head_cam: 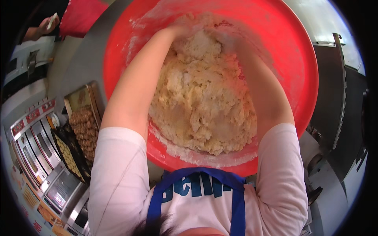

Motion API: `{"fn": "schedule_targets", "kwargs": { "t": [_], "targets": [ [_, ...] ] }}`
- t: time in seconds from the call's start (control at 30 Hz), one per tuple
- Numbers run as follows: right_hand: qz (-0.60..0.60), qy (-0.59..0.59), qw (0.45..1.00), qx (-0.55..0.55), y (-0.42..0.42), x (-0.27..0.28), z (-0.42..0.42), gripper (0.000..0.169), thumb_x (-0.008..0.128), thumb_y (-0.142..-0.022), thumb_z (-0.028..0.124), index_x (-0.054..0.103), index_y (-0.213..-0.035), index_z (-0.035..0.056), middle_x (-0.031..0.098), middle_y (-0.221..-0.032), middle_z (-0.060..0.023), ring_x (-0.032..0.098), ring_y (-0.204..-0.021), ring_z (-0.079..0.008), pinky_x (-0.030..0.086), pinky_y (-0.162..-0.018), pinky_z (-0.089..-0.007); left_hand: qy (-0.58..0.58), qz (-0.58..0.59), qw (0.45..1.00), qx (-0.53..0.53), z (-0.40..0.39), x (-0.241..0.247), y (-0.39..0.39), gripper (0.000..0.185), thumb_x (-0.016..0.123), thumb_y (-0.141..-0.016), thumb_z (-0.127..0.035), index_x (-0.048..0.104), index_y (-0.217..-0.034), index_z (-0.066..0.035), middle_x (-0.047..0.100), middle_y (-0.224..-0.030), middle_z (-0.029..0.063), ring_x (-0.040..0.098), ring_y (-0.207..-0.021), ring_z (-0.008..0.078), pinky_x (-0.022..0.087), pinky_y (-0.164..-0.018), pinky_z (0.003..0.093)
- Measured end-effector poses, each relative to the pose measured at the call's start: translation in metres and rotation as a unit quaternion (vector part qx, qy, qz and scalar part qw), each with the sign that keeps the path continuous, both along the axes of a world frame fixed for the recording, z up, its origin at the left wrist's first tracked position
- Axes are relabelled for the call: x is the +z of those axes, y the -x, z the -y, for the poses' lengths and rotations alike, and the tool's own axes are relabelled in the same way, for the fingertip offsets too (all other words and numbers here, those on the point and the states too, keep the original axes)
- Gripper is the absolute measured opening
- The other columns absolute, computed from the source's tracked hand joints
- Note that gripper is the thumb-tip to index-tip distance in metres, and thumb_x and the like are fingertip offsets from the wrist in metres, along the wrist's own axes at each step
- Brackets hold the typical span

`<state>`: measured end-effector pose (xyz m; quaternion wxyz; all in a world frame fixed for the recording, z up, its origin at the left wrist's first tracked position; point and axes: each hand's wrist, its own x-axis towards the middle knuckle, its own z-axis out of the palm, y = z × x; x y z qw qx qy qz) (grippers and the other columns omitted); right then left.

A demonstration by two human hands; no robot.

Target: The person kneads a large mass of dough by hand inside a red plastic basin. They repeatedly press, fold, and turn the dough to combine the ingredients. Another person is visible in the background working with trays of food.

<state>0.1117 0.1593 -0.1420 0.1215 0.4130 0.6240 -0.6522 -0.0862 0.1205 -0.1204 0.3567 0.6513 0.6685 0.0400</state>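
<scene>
A large red plastic basin [298, 62] stands before me on a grey surface. Inside it lies a big, rough mass of pale yellow dough [200, 103], shaggy and dusted with flour. Both my arms reach over the basin to the far side of this mass. My left hand [183, 31] is in contact with the dough there, blurred and partly hidden. Opposite it, my right hand [226, 38] is also blurred against the dough and the floury basin wall. Neither hand's fingers can be made out. Dry flour clings to the basin's near inner side.
To the left, a tray holds stacked brown balls [84, 126], beside a black baking tray [85, 174] with pale rounds. Metal deck ovens [37, 147] stand beyond. Another person's hand [48, 25] holds a small pale object near a red cloth-like item [81, 17]. Dark equipment [327, 70] lies right.
</scene>
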Motion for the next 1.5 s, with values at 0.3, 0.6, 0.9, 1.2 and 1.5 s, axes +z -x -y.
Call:
{"fn": "schedule_targets", "kwargs": {
  "t": [0.3,0.6,0.9,1.2,1.5],
  "targets": [
    [0.052,-0.135,0.961,0.235,-0.001,-0.028,0.081,0.066,0.034,-0.092,0.061,0.036,-0.142,0.0183,0.041,-0.141,-0.0171,0.045,-0.124,-0.0344,0.038,-0.101,-0.0445,0.185,-0.076,0.975,-0.094,0.123,0.089,-0.013,0.055,0.040,-0.091,-0.055,0.063,-0.114,-0.011,0.057,-0.121,0.0231,0.052,-0.116,0.0356,0.041,-0.096,0.0437],
    [-0.051,-0.577,0.774,0.257,-0.081,0.128,0.257,0.046,0.057,-0.084,0.041,0.057,-0.121,0.0144,0.056,-0.123,-0.0113,0.050,-0.115,-0.0300,0.038,-0.098,-0.0450,-0.132,-0.083,0.979,-0.130,0.313,0.117,-0.074,0.055,0.052,-0.085,-0.053,0.059,-0.104,-0.003,0.061,-0.092,0.0191,0.061,-0.085,0.0323,0.048,-0.075,0.0424],
    [0.138,-0.399,0.792,0.441,-0.083,0.109,0.293,0.050,0.050,-0.087,0.038,0.053,-0.128,0.0096,0.050,-0.133,-0.0133,0.046,-0.123,-0.0310,0.030,-0.104,-0.0445,0.289,-0.126,0.906,-0.281,0.314,0.086,-0.112,0.045,0.057,-0.081,-0.035,0.063,-0.116,-0.007,0.062,-0.119,0.0128,0.060,-0.107,0.0287,0.049,-0.084,0.0400],
    [0.291,-0.294,0.823,0.389,-0.053,0.052,0.269,0.025,0.052,-0.083,0.020,0.072,-0.094,0.0100,0.068,-0.103,-0.0130,0.064,-0.099,-0.0270,0.050,-0.082,-0.0395,0.432,-0.144,0.870,-0.186,0.277,0.022,-0.122,0.029,0.058,-0.074,-0.025,0.071,-0.098,-0.014,0.069,-0.101,0.0079,0.065,-0.085,0.0220,0.051,-0.077,0.0400],
    [0.280,-0.368,0.806,0.368,-0.051,0.056,0.274,0.028,0.052,-0.082,0.023,0.072,-0.097,0.0101,0.068,-0.104,-0.0123,0.064,-0.099,-0.0265,0.051,-0.083,-0.0388,0.246,-0.188,0.932,-0.187,0.291,0.049,-0.112,0.036,0.064,-0.072,-0.030,0.071,-0.105,-0.017,0.068,-0.106,0.0067,0.064,-0.099,0.0194,0.049,-0.086,0.0373]
  ]
}}
